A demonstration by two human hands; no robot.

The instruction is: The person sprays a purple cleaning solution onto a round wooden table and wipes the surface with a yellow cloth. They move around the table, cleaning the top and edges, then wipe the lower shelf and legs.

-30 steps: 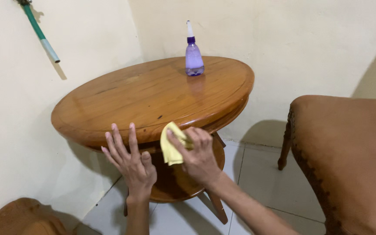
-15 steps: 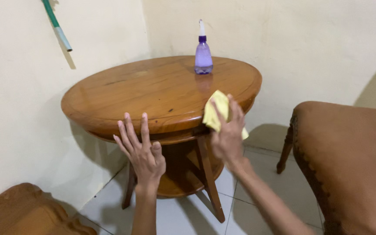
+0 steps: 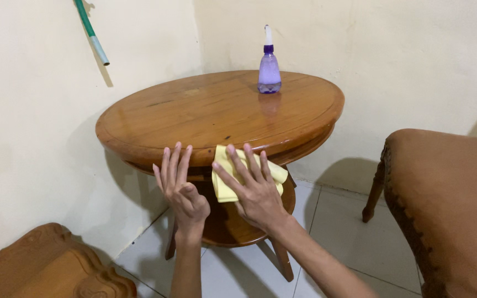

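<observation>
— Where's the folded yellow cloth (image 3: 226, 190)?
— Under the right hand (image 3: 255, 190), fingers spread, pressing it flat against the round wooden table's (image 3: 194, 118) near rim.
— And the left hand (image 3: 180, 190)?
— Open, fingertips resting on the rim just beside.

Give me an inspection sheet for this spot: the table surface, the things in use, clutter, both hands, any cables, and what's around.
Surface: round wooden table, glossy top, a small dark mark near the front edge.
Things in use: yellow cloth, pressed against the table's front rim.
Clutter: purple spray bottle upright at the back of the top; nothing else on it.
Hands: left hand flat, fingers against the rim, holding nothing; right hand spread over the cloth, no closed grip.
Cables: nothing seen; a green and white pole leans on the wall.
Surroundings: cream walls, white tiled floor, brown padded chair to the right, carved wooden piece at lower left.
</observation>
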